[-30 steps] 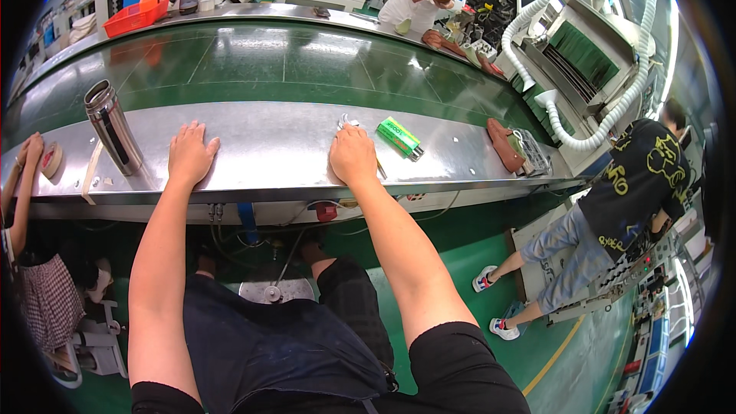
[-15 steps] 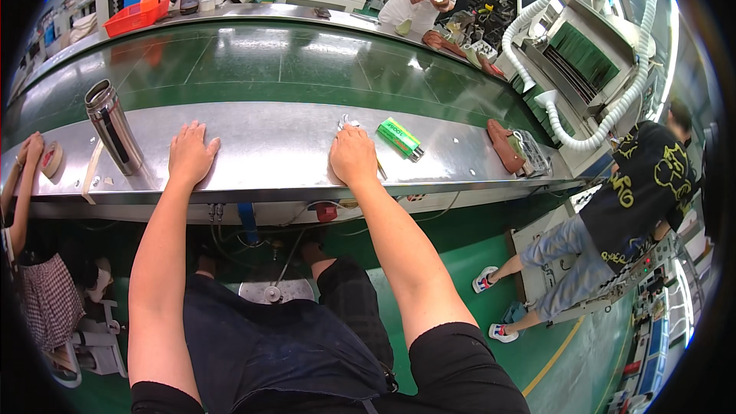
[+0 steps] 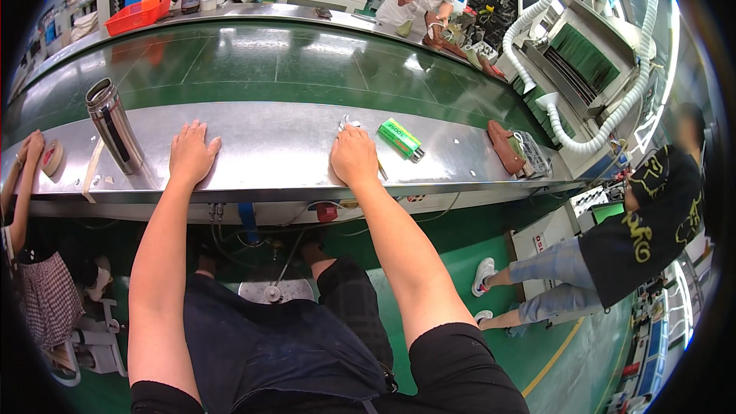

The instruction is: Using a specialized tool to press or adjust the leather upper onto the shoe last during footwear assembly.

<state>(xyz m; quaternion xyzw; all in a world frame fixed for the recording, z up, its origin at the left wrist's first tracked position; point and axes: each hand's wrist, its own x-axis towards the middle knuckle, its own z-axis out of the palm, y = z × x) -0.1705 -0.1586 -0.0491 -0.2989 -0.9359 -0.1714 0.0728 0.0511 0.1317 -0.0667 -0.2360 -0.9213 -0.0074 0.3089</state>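
On the steel counter (image 3: pixel 276 134) in front of the seated person, both hands are lying palm down. The left hand (image 3: pixel 192 155) is resting flat with its fingers spread and is gripping nothing; a steel vacuum flask (image 3: pixel 115 125) is standing upright just to its left, apart from it. The right hand (image 3: pixel 354 157) is lying with its fingers loosely curled over a small crumpled piece of clear wrapping (image 3: pixel 349 122), which is peeking out at the fingertips; whether the hand is actually pinching it cannot be told. A thin stick-like tool (image 3: pixel 381 171) is lying just right of that hand. Near it, further right, a green rectangular box (image 3: pixel 399 138) is lying at an angle, not touched by either hand. Further right along the counter, a brown shoe piece (image 3: pixel 504 147) is sitting beside a wire brush-like item (image 3: pixel 530 155). At the far left, another person's hand (image 3: pixel 29 146) is holding a tape roll (image 3: pixel 52 158). Beyond the counter a green conveyor belt (image 3: pixel 276 61) is stretching across.
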